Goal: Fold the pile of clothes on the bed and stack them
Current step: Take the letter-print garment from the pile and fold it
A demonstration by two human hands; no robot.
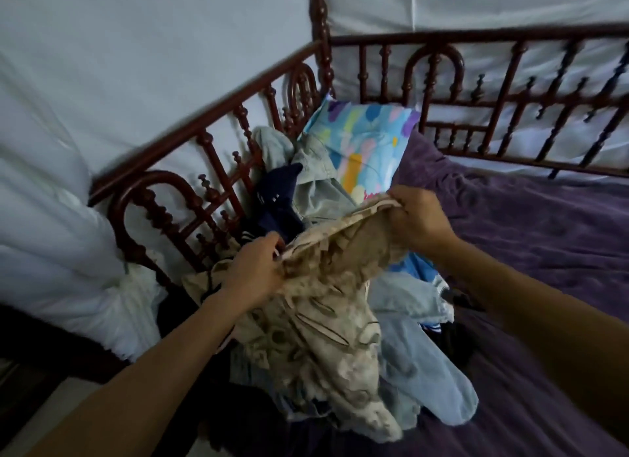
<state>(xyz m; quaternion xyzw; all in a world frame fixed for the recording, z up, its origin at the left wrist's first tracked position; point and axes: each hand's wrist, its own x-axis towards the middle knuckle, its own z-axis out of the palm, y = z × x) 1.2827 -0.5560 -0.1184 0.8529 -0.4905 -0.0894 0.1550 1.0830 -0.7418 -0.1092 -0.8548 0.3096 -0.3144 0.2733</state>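
Both hands grip the top edge of a beige garment (326, 306): left hand (253, 272), right hand (417, 218), fingers curled round cloth; it hangs over the pile (418, 347) at the bed (544, 252) corner by the rail (211, 122). Risk: hem snags pile clothes, dragging them off the bed edge
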